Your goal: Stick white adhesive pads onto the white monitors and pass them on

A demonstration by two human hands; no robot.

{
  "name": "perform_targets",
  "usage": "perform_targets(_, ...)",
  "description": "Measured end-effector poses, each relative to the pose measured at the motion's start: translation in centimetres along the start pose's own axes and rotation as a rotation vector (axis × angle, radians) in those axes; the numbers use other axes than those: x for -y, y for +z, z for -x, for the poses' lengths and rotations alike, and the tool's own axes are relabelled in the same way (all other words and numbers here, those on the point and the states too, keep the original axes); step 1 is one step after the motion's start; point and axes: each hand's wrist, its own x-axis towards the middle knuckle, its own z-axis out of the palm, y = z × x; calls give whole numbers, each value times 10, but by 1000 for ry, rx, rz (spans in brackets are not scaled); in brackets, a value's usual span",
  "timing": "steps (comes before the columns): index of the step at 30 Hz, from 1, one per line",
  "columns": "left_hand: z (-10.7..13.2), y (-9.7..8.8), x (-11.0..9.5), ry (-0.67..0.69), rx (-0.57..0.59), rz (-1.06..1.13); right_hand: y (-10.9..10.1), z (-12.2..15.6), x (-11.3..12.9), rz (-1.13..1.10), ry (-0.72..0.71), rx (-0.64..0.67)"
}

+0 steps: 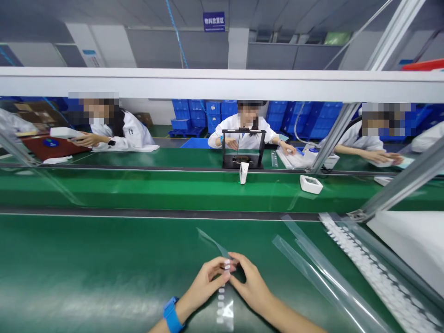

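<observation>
Both my hands meet over the green work surface [104,268], low in the middle of the view. Between them runs a clear plastic strip [221,307] bearing a row of small white stickers; its bare far end curls up beyond my fingers. My left hand [208,280], with a blue band at the wrist, pinches the strip between thumb and fingers. My right hand [251,282] has its thumb and fingers closed on the same strip, close against the left fingertips. Exactly what the right fingertips grip is partly hidden.
Clear plastic strips [312,268] lie to the right, beside a long stack of white-stickered strips [374,277] and a white sheet [412,249]. Beyond, a green conveyor belt [156,185] carries white devices [311,184]. A black frame fixture [243,150] and several co-workers are across it.
</observation>
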Motion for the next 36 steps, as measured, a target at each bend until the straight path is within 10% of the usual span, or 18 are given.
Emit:
perform_targets(9,-4,3,2,377,-405,-642,-10,-8,-5,91,-81,-306)
perform_targets(16,-4,-5,-4,450,-274,-852,-9,-10,0,72,-222,-128)
perform_targets(36,0,-1,-12,245,-209,-684,-20,-23,-7,-314,119,-252)
